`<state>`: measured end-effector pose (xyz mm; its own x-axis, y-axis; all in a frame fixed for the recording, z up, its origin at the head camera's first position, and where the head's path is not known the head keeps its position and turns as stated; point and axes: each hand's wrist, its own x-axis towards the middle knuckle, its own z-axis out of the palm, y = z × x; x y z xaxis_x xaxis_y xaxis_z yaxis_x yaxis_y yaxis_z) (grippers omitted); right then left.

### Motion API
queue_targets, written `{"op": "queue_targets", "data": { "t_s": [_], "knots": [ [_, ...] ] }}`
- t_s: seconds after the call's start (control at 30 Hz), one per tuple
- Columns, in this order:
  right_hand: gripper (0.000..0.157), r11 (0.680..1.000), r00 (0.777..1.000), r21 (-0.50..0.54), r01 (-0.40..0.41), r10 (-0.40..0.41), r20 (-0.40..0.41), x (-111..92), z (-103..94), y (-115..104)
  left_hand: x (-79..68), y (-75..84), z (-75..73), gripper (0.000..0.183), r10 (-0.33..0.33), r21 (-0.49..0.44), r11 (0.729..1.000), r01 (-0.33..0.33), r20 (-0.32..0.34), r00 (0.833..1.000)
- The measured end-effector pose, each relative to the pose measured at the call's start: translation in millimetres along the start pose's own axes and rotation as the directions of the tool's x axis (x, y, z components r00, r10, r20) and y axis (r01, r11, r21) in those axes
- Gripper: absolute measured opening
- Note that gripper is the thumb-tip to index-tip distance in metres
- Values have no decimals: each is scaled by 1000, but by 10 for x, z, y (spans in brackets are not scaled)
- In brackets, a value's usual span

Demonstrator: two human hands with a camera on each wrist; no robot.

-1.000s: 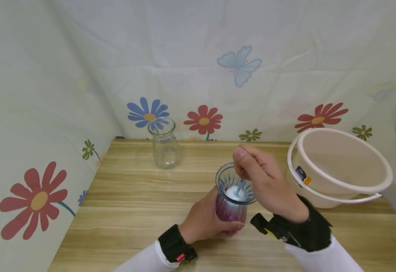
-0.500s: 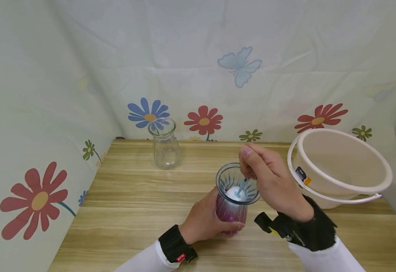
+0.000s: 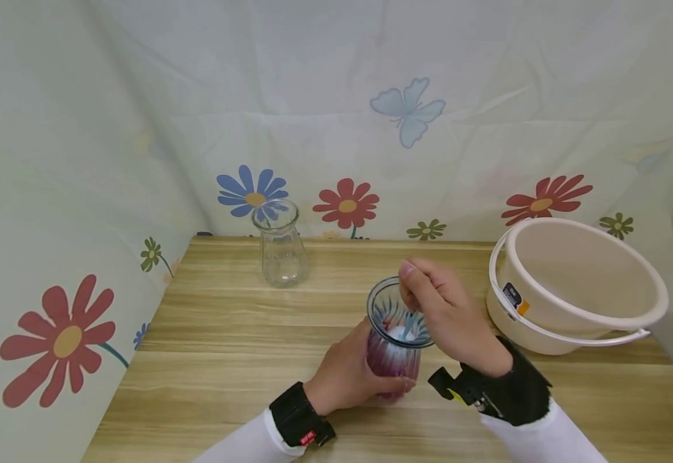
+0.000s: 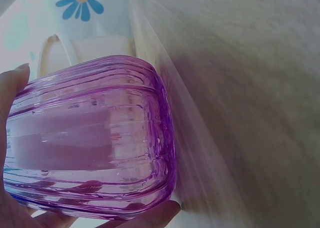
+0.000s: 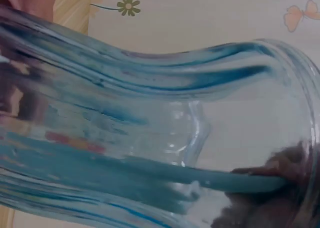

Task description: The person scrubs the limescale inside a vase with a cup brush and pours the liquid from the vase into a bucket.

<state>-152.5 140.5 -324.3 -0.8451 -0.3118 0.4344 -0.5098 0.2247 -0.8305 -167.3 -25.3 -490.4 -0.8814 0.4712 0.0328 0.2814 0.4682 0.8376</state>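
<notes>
A ribbed glass vase [image 3: 395,334], purple at the body and blue at the flared mouth, stands on the wooden table [image 3: 226,347]. My left hand [image 3: 350,373] grips its purple body [image 4: 95,148] from the left. My right hand [image 3: 440,308] pinches a thin light-blue handle [image 3: 410,321] that runs down into the vase mouth to a white head inside. In the right wrist view the blue handle [image 5: 200,175] crosses inside the vase's blue neck [image 5: 150,87].
A clear glass vase [image 3: 280,244] stands at the back of the table. A cream plastic bucket [image 3: 579,283] with a white handle sits at the right. A flower-print cloth [image 3: 348,128] hangs behind and to the left.
My right hand has swung the handle about inside the vase mouth, first right, then back left and lower. The left hand and vase have stayed put.
</notes>
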Motion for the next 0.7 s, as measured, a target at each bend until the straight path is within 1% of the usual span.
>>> {"op": "queue_targets", "data": {
  "t_s": [0.33, 0.53, 0.7],
  "knots": [
    [39, 995, 998, -86, -46, 49, 34, -6, 11, 23, -7, 10, -11, 100, 2, 27, 1000, -1, -8, 1000],
    [39, 995, 999, -87, -40, 43, 32, -9, 14, 5, 2, 7, -13, 99, 15, 2, 1000, -15, 5, 1000],
    [38, 997, 999, -69, -31, 33, 29, -22, 18, -55, -3, 15, -14, 100, 10, -13, 1000, -10, 8, 1000]
  ]
}}
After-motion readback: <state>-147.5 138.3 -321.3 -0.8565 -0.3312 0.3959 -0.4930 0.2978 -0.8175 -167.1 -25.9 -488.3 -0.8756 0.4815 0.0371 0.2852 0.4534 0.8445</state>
